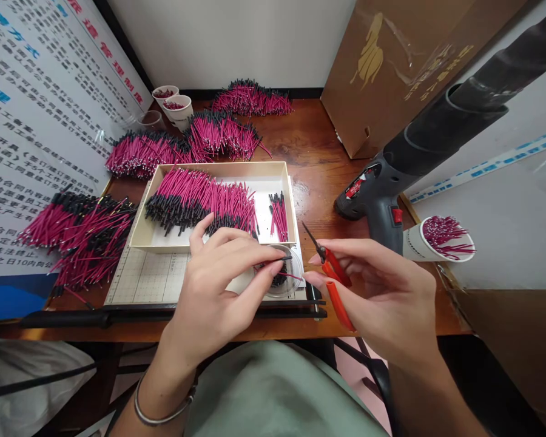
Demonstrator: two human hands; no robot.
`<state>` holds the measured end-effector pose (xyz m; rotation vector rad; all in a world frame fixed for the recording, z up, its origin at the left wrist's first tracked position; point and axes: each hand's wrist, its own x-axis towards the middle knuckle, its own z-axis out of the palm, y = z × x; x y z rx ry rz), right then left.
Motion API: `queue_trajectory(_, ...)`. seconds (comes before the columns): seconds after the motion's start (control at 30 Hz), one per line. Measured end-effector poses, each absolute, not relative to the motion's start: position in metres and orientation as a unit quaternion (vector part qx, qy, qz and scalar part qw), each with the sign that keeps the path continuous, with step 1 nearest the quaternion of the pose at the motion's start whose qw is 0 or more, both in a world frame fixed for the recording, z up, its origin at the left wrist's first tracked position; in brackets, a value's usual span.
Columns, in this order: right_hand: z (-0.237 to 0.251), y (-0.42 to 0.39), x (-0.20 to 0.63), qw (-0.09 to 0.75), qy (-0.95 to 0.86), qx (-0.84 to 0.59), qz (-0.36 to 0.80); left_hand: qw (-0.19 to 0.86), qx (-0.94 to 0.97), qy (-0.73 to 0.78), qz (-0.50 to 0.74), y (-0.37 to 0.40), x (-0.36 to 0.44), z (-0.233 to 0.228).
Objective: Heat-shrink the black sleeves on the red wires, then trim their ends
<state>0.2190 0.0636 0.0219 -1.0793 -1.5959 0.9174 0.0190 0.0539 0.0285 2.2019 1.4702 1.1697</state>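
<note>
A person's left hand (pixel 218 279) pinches a single pink wire (pixel 286 267) by its black-sleeved end between thumb and forefinger, holding it over a small clear cup (pixel 287 280) at the near edge of the wooden counter (pixel 318 164). The wire's long axis runs roughly left to right, its bare pink end pointing toward the right hand (pixel 382 291), which sits just beside it. That hand is closed around red-handled snips (pixel 330 267), blades tilted up and away to the left, their tips above and slightly right of the wire's free end. The left hand is the nearer of the 2 to the wire; its wrist, wearing a silver bangle (pixel 164 406), angles in from the lower left, while the right forearm enters from the lower right. Behind the cup stands a shallow cardboard tray (pixel 273 176) of matching wires on a cutting mat (pixel 150 279). More bundles (pixel 82 230) lie about the counter, and a paper cup (pixel 441 240) of offcuts sits near a heat gun (pixel 391 182).
</note>
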Motion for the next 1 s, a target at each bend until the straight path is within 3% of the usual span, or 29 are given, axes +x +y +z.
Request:
queue_trajectory(0.7,0.0212,0.0596,0.229,0.458,-0.748,-0.388,0.285,0.179,0.776,0.468,0.383,0.0526,0.0148,0.0216)
queue_trajectory(1.0,0.0239,0.0589,0.2306,0.451,-0.762,-0.385,0.261,0.141,0.775,0.448,0.424,0.0572,0.0152,0.0208)
